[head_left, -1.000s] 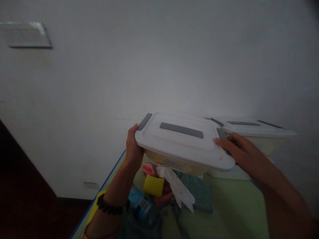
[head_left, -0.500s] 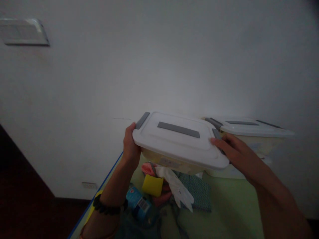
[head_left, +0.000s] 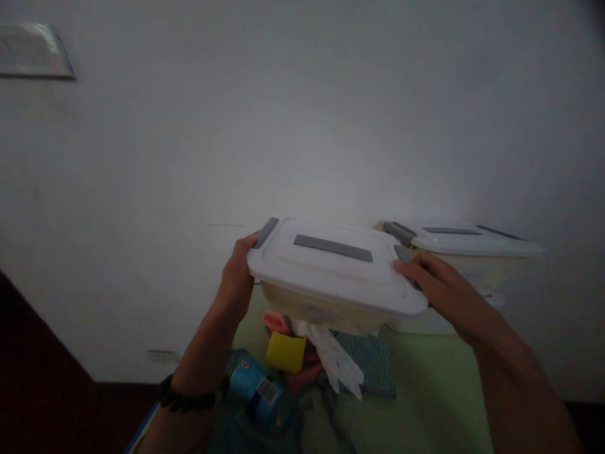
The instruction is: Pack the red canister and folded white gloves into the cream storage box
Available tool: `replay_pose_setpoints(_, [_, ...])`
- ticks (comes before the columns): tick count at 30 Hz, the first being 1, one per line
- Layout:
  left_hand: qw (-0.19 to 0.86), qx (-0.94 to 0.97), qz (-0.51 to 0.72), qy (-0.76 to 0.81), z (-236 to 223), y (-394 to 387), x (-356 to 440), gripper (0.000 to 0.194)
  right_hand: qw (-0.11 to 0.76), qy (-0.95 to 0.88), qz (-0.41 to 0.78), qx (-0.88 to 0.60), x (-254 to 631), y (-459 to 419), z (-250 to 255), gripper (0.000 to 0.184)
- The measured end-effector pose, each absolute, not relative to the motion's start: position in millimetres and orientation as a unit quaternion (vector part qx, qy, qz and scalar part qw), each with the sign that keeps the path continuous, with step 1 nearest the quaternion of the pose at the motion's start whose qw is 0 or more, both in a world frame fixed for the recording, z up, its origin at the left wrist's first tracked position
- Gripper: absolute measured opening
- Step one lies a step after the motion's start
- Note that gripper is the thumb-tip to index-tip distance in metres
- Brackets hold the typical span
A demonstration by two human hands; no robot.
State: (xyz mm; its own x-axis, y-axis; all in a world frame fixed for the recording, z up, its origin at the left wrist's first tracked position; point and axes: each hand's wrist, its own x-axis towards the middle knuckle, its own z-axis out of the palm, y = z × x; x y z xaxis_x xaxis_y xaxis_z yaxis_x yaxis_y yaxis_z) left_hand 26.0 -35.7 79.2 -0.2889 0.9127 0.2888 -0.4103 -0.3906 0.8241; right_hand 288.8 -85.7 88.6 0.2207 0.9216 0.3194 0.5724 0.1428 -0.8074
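Observation:
A storage box [head_left: 302, 304] with a white lid [head_left: 326, 268] and grey latches is held between my two hands above the table. My left hand [head_left: 239, 274] grips its left end by the grey latch. At the right end my right hand [head_left: 432, 277] is closed on it, the thumb on top of the lid near the other latch. Below the box lie a yellow sponge [head_left: 285, 352], a white glove [head_left: 335, 360], a pink cloth [head_left: 276, 322], a green textured cloth [head_left: 371, 362] and a blue-labelled bottle [head_left: 258, 384].
A second lidded storage box [head_left: 472, 271] stands at the right against the white wall [head_left: 302, 126]. The green tabletop [head_left: 439, 372] spreads below. An outlet plate [head_left: 162, 356] sits low on the wall, and a silvery framed panel [head_left: 35, 50] is at upper left.
The view has shifted slightly, so most things sit a little further left. Both hands still hold the box, with little change in its tilt.

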Motion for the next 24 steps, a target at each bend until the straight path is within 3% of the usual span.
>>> replay_pose_setpoints(4, [0.393,0.503,0.654,0.406,75.9,-33.1,8.8,0.010,0.453,-0.584,0.215,-0.639,291.9,-85.4,87.3,0.035])
replay_pose_setpoints(8, [0.434,0.597,0.491,0.463,73.5,-37.2,0.2,0.031,0.438,-0.595,0.215,-0.639,295.5,-84.2,85.7,0.034])
replay_pose_setpoints(13, [0.430,0.600,0.434,0.517,80.5,-45.7,2.9,0.040,0.438,-0.602,0.223,-0.630,295.7,-85.1,87.6,0.033])
replay_pose_setpoints(19, [0.354,0.596,0.402,0.598,90.5,-45.6,6.2,0.056,0.415,-0.619,0.192,-0.638,296.2,-83.6,89.5,0.032])
replay_pose_setpoints(24, [0.287,0.670,0.249,0.637,88.9,-41.8,8.7,0.063,0.397,-0.628,0.163,-0.649,299.5,-81.6,87.5,0.032])
